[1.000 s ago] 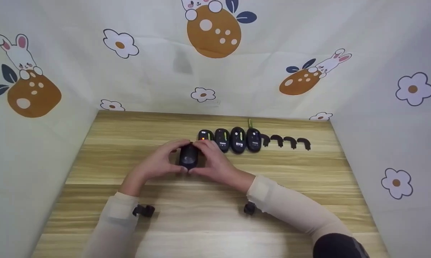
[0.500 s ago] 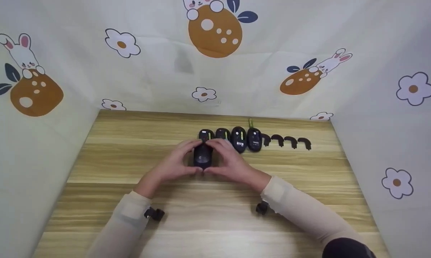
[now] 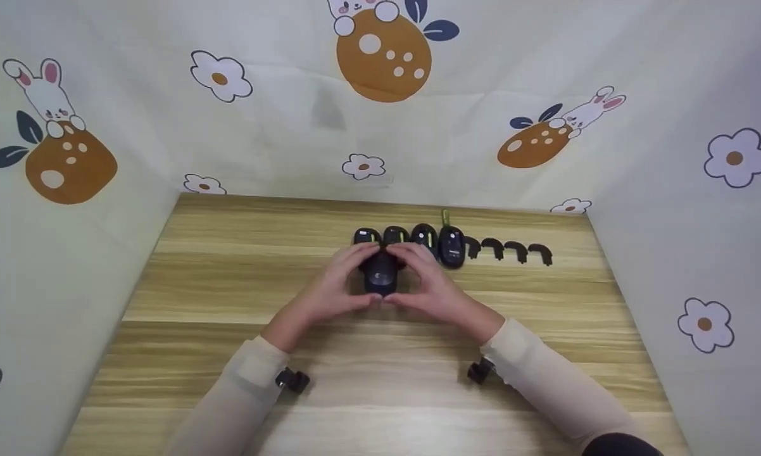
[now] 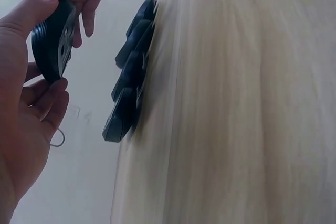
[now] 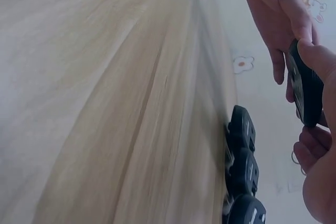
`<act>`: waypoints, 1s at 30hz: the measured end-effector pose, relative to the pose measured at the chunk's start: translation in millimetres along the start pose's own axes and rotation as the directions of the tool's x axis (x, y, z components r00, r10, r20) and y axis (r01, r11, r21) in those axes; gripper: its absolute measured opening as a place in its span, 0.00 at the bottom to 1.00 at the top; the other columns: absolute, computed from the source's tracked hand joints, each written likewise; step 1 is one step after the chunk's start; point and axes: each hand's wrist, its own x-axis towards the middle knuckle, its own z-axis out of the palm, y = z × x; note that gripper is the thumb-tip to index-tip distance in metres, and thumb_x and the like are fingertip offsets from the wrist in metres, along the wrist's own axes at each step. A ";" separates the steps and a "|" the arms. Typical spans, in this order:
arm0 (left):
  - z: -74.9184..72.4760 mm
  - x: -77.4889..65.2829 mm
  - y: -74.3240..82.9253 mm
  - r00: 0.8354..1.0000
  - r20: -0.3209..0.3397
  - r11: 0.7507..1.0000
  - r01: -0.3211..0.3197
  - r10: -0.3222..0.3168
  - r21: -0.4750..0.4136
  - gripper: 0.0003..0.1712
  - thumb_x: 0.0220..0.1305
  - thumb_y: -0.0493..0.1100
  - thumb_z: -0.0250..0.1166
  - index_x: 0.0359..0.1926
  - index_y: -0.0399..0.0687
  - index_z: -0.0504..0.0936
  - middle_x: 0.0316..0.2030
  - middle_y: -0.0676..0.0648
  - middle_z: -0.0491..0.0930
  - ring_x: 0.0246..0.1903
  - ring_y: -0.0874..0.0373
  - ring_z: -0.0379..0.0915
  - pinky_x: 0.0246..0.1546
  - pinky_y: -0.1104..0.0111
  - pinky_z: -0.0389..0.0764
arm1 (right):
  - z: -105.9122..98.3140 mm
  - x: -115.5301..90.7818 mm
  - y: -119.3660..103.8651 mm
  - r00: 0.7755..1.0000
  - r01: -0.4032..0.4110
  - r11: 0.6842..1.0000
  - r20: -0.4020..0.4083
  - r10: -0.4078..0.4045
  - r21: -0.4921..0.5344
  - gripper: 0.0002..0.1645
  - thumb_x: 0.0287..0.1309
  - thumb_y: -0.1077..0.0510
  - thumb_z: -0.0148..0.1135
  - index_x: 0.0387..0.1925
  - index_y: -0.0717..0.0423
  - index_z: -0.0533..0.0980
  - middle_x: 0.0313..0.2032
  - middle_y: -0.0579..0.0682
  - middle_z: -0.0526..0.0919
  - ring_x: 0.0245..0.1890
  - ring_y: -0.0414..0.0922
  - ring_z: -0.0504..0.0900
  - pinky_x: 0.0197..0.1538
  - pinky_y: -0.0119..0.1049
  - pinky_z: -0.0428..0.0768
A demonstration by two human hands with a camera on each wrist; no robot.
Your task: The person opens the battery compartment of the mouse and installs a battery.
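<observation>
A black computer mouse (image 3: 380, 275) is held between both hands, top side up in the head view. My left hand (image 3: 333, 288) pinches its ends with thumb and fingertips from the left. From the other side my right hand (image 3: 434, 288) does the same. Both wrist views show the mouse (image 4: 55, 40) raised above the tabletop, with its underside partly visible. Just beyond the hands, more black mice lie bottom up in a row, including the rightmost mouse (image 3: 451, 248). Green battery-like strips show in several of them; the hands partly hide the nearer ones.
Several curved black cover pieces (image 3: 515, 251) lie in line to the right of the mice. A green strip (image 3: 445, 218) sticks out behind the rightmost mouse. The wooden table (image 3: 380, 386) meets patterned cloth walls (image 3: 279, 126) at the back and sides.
Both hands have carried the mouse to the right, from left of the row to in front of its left-hand mice. The grip looks the same.
</observation>
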 end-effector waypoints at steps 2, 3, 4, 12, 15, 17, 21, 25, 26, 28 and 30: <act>3.8 2.2 1.7 1.000 -0.012 1.000 -0.010 0.010 -0.014 0.53 0.64 0.56 0.82 0.84 0.50 0.68 0.82 0.44 0.65 0.80 0.43 0.61 0.81 0.44 0.63 | -3.6 -3.1 0.7 1.000 -0.002 1.000 -0.004 0.002 0.024 0.54 0.58 0.51 0.86 0.80 0.57 0.69 0.77 0.55 0.71 0.77 0.52 0.69 0.79 0.48 0.73; 5.6 3.5 2.9 1.000 -0.019 1.000 -0.017 0.017 -0.021 0.53 0.64 0.56 0.82 0.84 0.50 0.69 0.82 0.45 0.66 0.80 0.44 0.62 0.81 0.44 0.64 | -5.4 -4.5 0.9 1.000 -0.005 0.999 -0.004 0.005 0.035 0.54 0.58 0.51 0.86 0.81 0.57 0.69 0.78 0.55 0.70 0.77 0.53 0.69 0.79 0.48 0.73; 7.2 4.5 4.1 0.999 -0.027 0.999 -0.024 0.023 -0.026 0.52 0.64 0.56 0.82 0.83 0.51 0.69 0.82 0.46 0.66 0.80 0.45 0.62 0.81 0.45 0.64 | -7.2 -5.9 1.0 1.000 -0.007 0.999 -0.006 0.007 0.047 0.54 0.58 0.52 0.86 0.81 0.56 0.69 0.78 0.55 0.70 0.78 0.53 0.69 0.78 0.48 0.74; 17.6 12.0 13.9 0.996 -0.064 0.997 -0.062 0.059 -0.055 0.52 0.64 0.57 0.82 0.83 0.52 0.70 0.82 0.50 0.67 0.80 0.51 0.62 0.78 0.55 0.71 | -20.2 -15.6 0.5 0.998 -0.048 0.996 -0.024 0.050 0.081 0.54 0.58 0.50 0.86 0.82 0.50 0.70 0.79 0.52 0.70 0.78 0.50 0.70 0.78 0.46 0.75; 19.8 13.9 16.1 0.995 -0.076 0.997 -0.062 0.058 -0.056 0.52 0.63 0.57 0.82 0.82 0.51 0.71 0.81 0.48 0.67 0.80 0.50 0.63 0.76 0.57 0.74 | -21.8 -17.2 0.2 0.998 -0.041 0.992 -0.033 0.045 0.122 0.53 0.58 0.53 0.86 0.81 0.51 0.70 0.79 0.54 0.69 0.77 0.51 0.71 0.77 0.49 0.76; 20.9 15.0 17.0 0.995 -0.084 0.996 -0.066 0.062 -0.054 0.51 0.62 0.57 0.82 0.82 0.50 0.72 0.81 0.47 0.68 0.79 0.49 0.64 0.75 0.57 0.75 | -22.1 -18.2 -0.3 0.998 -0.030 0.990 -0.043 0.036 0.141 0.53 0.58 0.55 0.86 0.81 0.53 0.70 0.79 0.55 0.69 0.76 0.52 0.72 0.77 0.50 0.76; 21.7 16.8 18.7 0.992 -0.095 0.996 -0.082 0.077 -0.046 0.51 0.62 0.57 0.82 0.80 0.47 0.73 0.79 0.46 0.71 0.78 0.49 0.66 0.75 0.57 0.74 | -21.0 -19.3 -2.3 0.998 -0.016 0.990 -0.065 0.026 0.143 0.52 0.57 0.59 0.86 0.80 0.56 0.70 0.77 0.56 0.71 0.76 0.54 0.73 0.77 0.45 0.75; 22.1 17.6 20.2 0.992 -0.099 0.995 -0.087 0.082 -0.049 0.50 0.62 0.56 0.82 0.80 0.47 0.74 0.78 0.45 0.72 0.78 0.50 0.66 0.75 0.59 0.75 | -18.6 -19.9 -3.7 0.995 0.001 0.989 -0.098 0.013 0.149 0.52 0.53 0.66 0.86 0.78 0.64 0.71 0.76 0.64 0.71 0.75 0.59 0.73 0.77 0.36 0.74; 22.3 17.7 20.5 0.992 -0.100 0.995 -0.086 0.081 -0.053 0.49 0.62 0.56 0.82 0.80 0.47 0.74 0.78 0.45 0.72 0.78 0.51 0.66 0.74 0.60 0.75 | -18.0 -20.1 -3.8 0.994 0.010 0.988 -0.108 0.007 0.153 0.52 0.52 0.68 0.85 0.77 0.67 0.71 0.75 0.66 0.70 0.74 0.61 0.73 0.77 0.36 0.73; 22.7 17.9 21.3 0.992 -0.103 0.995 -0.084 0.077 -0.061 0.49 0.61 0.55 0.82 0.80 0.48 0.74 0.78 0.45 0.72 0.78 0.50 0.66 0.74 0.59 0.76 | -16.8 -20.2 -3.6 0.992 0.036 0.988 -0.127 -0.016 0.153 0.51 0.50 0.70 0.85 0.75 0.70 0.72 0.75 0.69 0.70 0.74 0.63 0.73 0.77 0.37 0.74; 23.0 17.8 21.9 0.992 -0.108 0.994 -0.080 0.072 -0.069 0.49 0.61 0.54 0.82 0.80 0.47 0.74 0.78 0.45 0.72 0.77 0.50 0.67 0.73 0.59 0.77 | -16.0 -19.9 -4.4 0.989 0.068 0.988 -0.143 -0.048 0.142 0.50 0.50 0.70 0.85 0.74 0.70 0.73 0.74 0.69 0.71 0.73 0.63 0.73 0.76 0.38 0.75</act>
